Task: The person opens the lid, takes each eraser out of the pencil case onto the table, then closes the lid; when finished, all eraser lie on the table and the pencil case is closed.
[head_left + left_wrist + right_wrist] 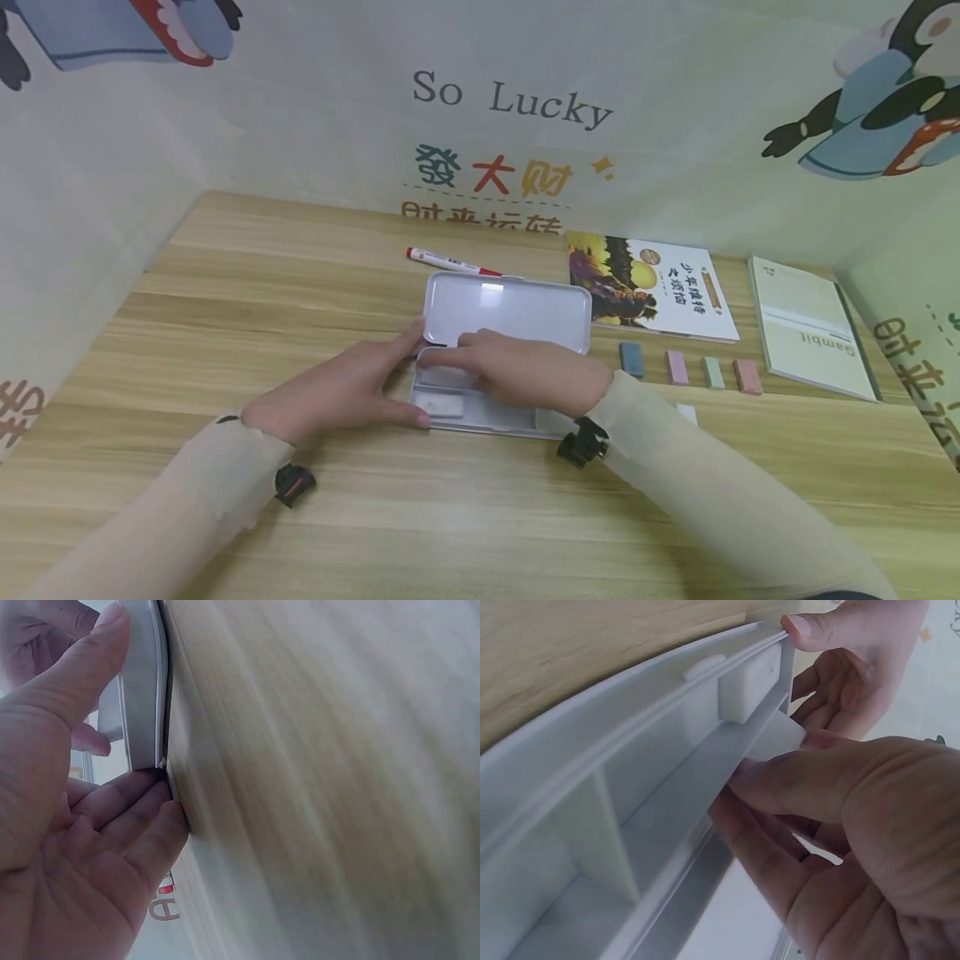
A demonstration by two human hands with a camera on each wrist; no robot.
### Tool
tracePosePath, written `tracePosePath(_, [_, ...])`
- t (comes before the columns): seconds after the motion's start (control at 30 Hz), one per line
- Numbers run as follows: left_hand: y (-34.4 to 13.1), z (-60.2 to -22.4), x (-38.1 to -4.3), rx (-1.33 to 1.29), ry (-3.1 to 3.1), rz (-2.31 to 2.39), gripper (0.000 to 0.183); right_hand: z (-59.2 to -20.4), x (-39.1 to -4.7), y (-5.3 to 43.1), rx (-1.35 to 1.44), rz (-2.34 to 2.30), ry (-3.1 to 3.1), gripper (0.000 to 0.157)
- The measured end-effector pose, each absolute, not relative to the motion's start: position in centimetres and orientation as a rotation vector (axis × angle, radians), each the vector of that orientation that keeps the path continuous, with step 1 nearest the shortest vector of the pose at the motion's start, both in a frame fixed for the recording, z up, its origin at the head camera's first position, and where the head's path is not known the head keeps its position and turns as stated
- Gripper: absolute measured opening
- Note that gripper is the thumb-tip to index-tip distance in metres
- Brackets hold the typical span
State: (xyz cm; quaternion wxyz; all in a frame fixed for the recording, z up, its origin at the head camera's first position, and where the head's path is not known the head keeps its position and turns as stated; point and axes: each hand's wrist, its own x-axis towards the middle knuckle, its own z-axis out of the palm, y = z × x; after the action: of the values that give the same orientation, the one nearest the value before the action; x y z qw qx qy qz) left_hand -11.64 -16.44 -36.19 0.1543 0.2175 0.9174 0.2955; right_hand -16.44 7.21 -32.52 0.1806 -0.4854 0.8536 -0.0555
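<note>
A white pencil case (480,423) lies on the table with its lid (510,308) tipped back. My left hand (348,383) grips the case's left end, thumb at the front corner and fingers at the back, by the hinge side. Over the back compartment my right hand (517,367) pinches a white eraser (778,736) between thumb and fingers, near the left end; the fingers partly hide it. Another white eraser (751,684) lies in the front compartment's left corner. A thin upright divider (600,832) splits the front part of the case farther right.
Right of the case stand blue (632,359), pink (677,367), green (713,372) and rose (747,377) erasers in a row. A white piece (687,413) shows beside the right sleeve. Behind lie a marker (453,262), a picture-covered book (652,287) and a white book (810,325).
</note>
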Motion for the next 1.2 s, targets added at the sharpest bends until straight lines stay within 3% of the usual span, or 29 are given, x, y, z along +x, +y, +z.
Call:
tracePosePath(0.2, [-16.4, -36.4, -11.7, 0.632, 2.647, 0.847, 0.121, -33.2, -16.8, 7.7, -1.295, -0.306, 2.407, 0.056])
tracePosePath(0.8, [-16.2, -36.2, -11.7, 0.595, 2.63, 0.841, 0.122, -33.4, -16.4, 12.7, -1.139, -0.861, 2.424, 0.065])
tracePosePath(1.2, [-16.3, -36.1, -11.6, 0.604, 2.64, 0.849, 0.122, -33.0, -14.5, 16.7, -0.893, -0.936, 2.428, 0.069])
